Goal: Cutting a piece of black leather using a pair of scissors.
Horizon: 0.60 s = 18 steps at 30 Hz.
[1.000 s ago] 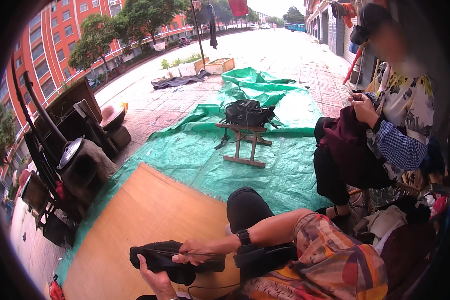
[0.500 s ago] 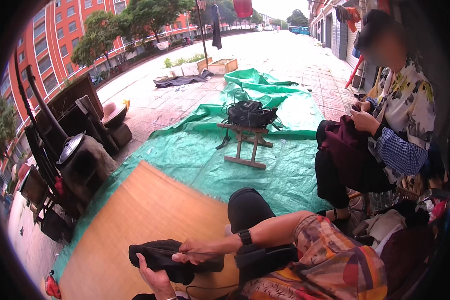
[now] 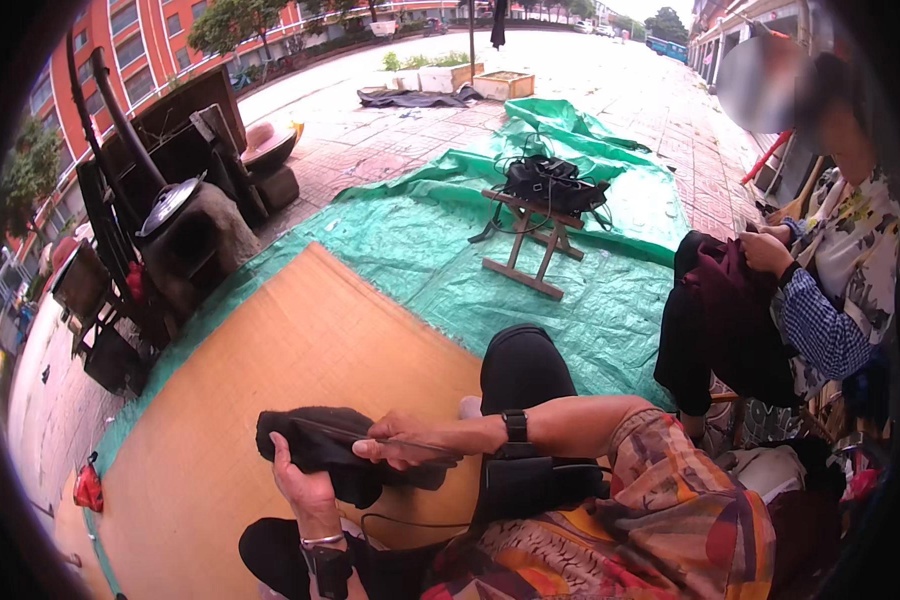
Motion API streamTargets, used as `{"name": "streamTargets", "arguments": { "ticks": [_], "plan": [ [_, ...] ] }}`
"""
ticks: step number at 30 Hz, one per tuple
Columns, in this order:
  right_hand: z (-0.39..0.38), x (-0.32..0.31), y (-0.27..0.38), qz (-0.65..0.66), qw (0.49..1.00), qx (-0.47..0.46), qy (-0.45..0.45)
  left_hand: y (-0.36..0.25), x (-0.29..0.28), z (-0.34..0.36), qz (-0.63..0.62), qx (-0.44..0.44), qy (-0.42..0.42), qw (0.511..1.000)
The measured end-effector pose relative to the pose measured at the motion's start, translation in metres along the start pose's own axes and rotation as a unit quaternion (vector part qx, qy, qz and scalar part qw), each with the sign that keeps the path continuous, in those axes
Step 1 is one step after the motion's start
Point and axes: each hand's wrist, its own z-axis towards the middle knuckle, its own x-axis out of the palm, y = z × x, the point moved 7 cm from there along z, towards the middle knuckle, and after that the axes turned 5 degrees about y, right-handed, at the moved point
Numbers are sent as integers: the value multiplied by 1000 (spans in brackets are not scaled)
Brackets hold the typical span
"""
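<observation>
A bundle of black cloth (image 3: 322,448) lies across my left hand (image 3: 305,488), with the thumb up along its near side and the other fingers hidden beneath it. My right hand (image 3: 398,440) is closed on a long, thin, dark tool (image 3: 432,452) that rests along the top of the cloth. The tool's exact kind cannot be made out. Part of the cloth hangs below my right hand. A thin dark cord (image 3: 410,521) curves near my lap. Both hands are over a tan board or mat (image 3: 270,370).
A green tarp (image 3: 410,240) spreads beyond the mat, with a black bag (image 3: 550,185) on a wooden stool (image 3: 530,250). At the right a seated person (image 3: 830,290) handles dark red cloth (image 3: 720,275). A stove with a lidded pot (image 3: 175,205) stands left; a red bag (image 3: 88,488) lies near the mat's left edge.
The view has tilted down and to the left, so the scene sits further right and higher. My right hand still holds the thin tool against the black cloth; the left keeps its hold.
</observation>
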Motion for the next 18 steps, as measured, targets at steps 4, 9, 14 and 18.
{"name": "streamTargets", "arguments": {
  "ticks": [4,9,14,18],
  "plan": [
    [-15,-17,19,-40,998,36,-19,4,8,15,-38,-9,30,999],
    [-17,-26,28,2,1000,-12,-22,-6,-8,15,-56,48,-38,997],
    [-20,-16,28,19,1000,3,10,-6,0,9,-86,23,-19,996],
    [-22,-11,28,3,1000,19,20,-6,9,4,-90,17,-26,995]
  ]
}}
